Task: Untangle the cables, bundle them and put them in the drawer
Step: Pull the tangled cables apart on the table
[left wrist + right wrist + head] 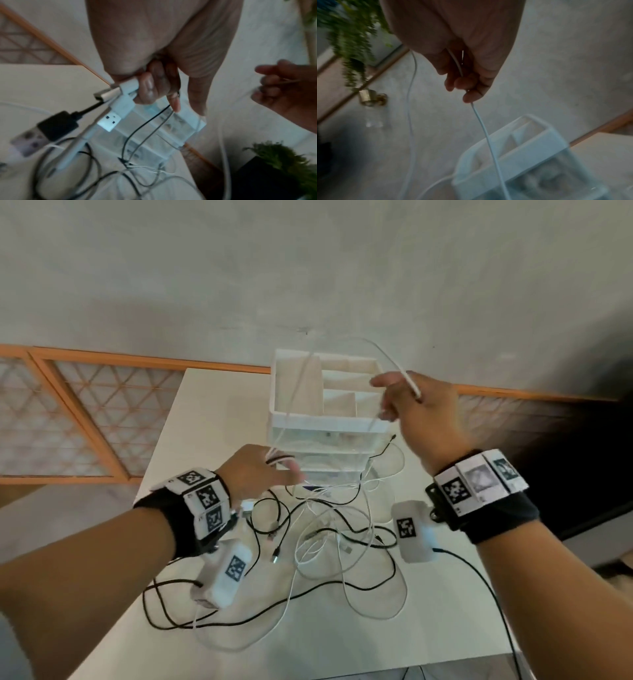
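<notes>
A tangle of black and white cables [329,539] lies on the white table [342,642] in front of a white drawer unit [325,419] with clear drawers. My left hand [260,474] hovers low before the drawers and grips several cable ends; the left wrist view shows white USB plugs [118,102] and thin cables pinched in its fingers. My right hand [411,402] is raised over the unit's open top, pinching a white cable [481,124] that loops up and runs down to the left hand. The right hand [281,86] shows at the right edge of the left wrist view.
The table stands against a pale wall with an orange-framed lattice panel [68,412]. A green plant in a dark pot [283,159] sits beyond the table's right side. A brass fitting [370,97] is on the floor. Black cables trail off the front edge.
</notes>
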The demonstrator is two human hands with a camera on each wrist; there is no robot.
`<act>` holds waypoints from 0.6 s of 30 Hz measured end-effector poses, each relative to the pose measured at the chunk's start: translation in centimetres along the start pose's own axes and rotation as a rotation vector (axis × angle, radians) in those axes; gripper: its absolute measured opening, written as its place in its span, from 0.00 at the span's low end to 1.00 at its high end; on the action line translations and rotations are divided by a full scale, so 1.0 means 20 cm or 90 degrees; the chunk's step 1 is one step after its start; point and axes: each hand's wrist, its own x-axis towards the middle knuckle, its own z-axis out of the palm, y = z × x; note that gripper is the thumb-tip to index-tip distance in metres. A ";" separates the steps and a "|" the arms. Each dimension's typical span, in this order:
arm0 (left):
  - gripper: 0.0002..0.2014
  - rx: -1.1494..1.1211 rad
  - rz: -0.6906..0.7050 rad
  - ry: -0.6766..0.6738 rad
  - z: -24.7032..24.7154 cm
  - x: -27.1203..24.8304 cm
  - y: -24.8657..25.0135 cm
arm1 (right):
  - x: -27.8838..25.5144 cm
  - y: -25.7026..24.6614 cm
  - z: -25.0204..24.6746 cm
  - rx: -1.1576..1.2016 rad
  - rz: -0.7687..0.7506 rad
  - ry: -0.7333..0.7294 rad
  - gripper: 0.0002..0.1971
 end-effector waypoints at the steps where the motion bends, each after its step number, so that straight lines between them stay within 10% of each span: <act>1: 0.19 -0.040 0.018 -0.027 0.05 0.00 0.05 | -0.02 -0.05 0.05 0.035 -0.014 -0.036 0.10; 5: 0.32 -0.096 0.042 -0.095 0.23 -0.03 0.16 | -0.01 -0.24 0.15 0.202 -0.089 -0.067 0.10; 10: 0.16 0.137 -0.080 -0.014 0.34 0.02 -0.01 | 0.09 -0.29 0.06 0.321 -0.150 0.050 0.12; 14: 0.10 0.304 -0.162 -0.012 0.22 0.03 -0.14 | 0.17 -0.15 -0.13 0.168 -0.116 0.313 0.18; 18: 0.19 0.305 -0.173 -0.030 0.09 0.03 -0.14 | 0.18 0.01 -0.22 -0.125 -0.012 0.308 0.28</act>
